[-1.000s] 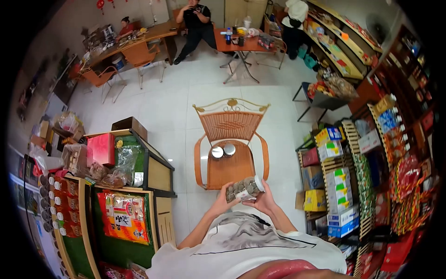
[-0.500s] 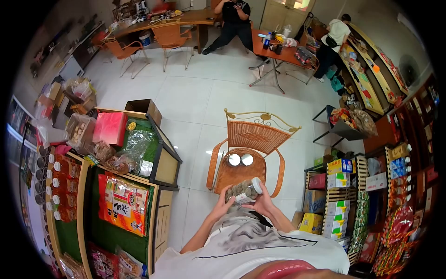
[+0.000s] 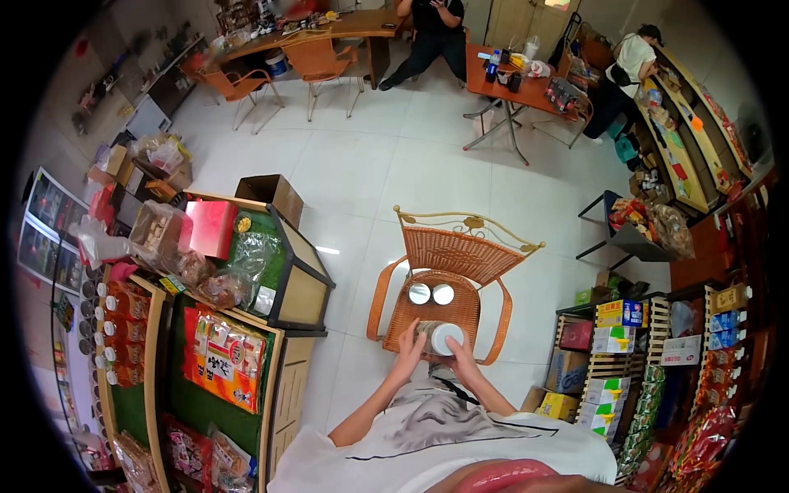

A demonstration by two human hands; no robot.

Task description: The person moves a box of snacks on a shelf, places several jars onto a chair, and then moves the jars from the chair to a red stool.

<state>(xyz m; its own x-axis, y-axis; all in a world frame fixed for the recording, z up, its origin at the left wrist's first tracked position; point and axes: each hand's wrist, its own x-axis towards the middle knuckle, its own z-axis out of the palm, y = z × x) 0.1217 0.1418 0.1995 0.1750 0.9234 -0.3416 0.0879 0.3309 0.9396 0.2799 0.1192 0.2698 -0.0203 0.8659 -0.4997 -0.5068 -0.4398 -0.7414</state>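
A clear jar with a white lid (image 3: 448, 338) is held between both my hands, over the front of a wicker armchair (image 3: 457, 253). Its lid now faces up toward me, so most of the jar's contents are hidden. My left hand (image 3: 408, 352) wraps the jar's left side. At the lid side, my right hand (image 3: 463, 364) grips it with fingers partly out of sight. On the chair seat, two round containers with silvery tops, a left one (image 3: 419, 293) and a right one (image 3: 443, 293), stand side by side just beyond the jar.
A green-lined display shelf (image 3: 286, 271) with packaged snacks (image 3: 220, 357) and a pink box (image 3: 207, 229) stands on my left. Slatted racks (image 3: 655, 316) of boxes are on the right. Farther off are a folding table (image 3: 526, 92), a seated person (image 3: 436, 37) and a person at shelves (image 3: 633, 66).
The jar has turned from lying slantwise with its contents showing to having its lid toward me. Both hands stay on it. My view has shifted slightly, and the person at the shelves leans over more.
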